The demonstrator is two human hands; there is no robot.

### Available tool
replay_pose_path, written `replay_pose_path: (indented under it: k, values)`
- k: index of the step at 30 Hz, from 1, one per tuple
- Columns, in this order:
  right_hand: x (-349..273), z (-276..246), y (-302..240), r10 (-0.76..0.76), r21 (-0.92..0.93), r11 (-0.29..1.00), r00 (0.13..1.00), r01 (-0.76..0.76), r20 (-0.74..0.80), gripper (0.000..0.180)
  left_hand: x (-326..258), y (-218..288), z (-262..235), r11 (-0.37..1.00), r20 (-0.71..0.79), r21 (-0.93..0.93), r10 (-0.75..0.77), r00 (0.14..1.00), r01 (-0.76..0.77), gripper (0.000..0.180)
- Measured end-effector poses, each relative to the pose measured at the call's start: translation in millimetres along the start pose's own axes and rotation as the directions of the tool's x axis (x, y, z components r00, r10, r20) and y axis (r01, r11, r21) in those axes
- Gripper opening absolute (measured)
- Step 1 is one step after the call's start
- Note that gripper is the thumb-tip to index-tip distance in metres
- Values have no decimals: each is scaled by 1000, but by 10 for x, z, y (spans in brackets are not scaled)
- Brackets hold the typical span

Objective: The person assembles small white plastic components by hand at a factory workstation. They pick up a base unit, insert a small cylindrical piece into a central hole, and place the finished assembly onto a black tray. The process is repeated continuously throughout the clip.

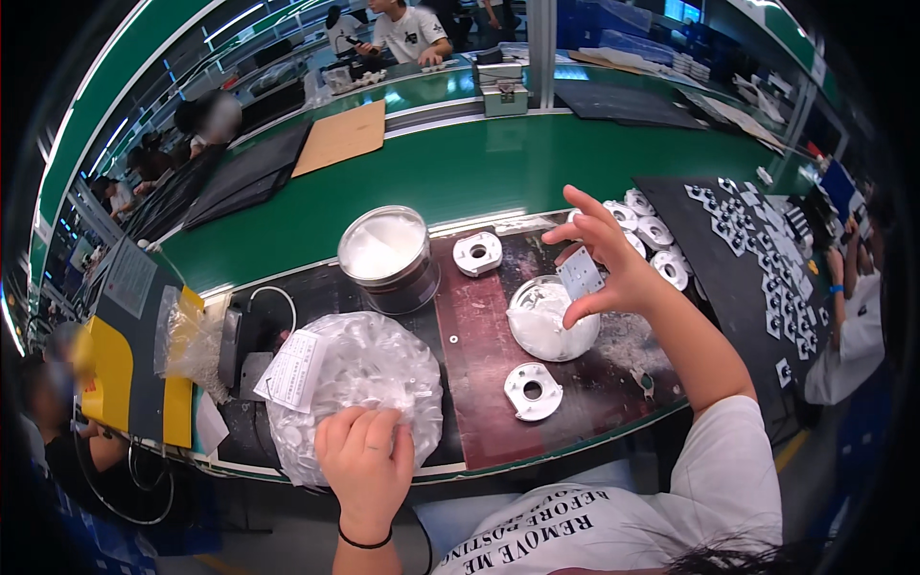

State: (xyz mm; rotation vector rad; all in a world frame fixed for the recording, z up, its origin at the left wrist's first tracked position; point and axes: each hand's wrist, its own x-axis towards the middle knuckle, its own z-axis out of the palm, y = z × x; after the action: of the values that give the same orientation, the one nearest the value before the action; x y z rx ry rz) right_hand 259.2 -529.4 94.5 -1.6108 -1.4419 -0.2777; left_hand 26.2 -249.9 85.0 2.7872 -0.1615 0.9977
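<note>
bag contents: too blurred through the plastic of the bag (369, 369) to tell
left fingertips (359, 426): curled under, hidden
plate (581, 273) holes: too small to count

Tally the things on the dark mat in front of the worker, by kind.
White round housings on the mat: 2
Tubs of white paste: 2
Clear bag of parts: 1
Small square plate in the right hand: 1
Total: 6

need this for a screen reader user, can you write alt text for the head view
At a workbench beside a green conveyor, the right hand holds a small square plate above a bowl of white paste, while the left hand rests on a clear bag of parts.
</note>
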Motion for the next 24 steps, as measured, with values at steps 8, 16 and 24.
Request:
replay_pose_path:
  k: [8, 16, 24]
  values:
    - [-832, 39, -692, 639, 516, 728, 719, -450, -273, 96, 34, 64, -13, 999, 18, -37, -15, 1000, 15, 17]
    - [-1953, -103, -1769, 941, 935, 313, -78, -166, -329, 47, -83, -22, 120, 997, -34, 66, 43, 999, -40, 15]
    - [-3172, -1659, -2207, 440, 548, 759, -343, -351, -830, 34, 193, 294, -145, 1000, 142, 20, -11, 990, 9, 17]
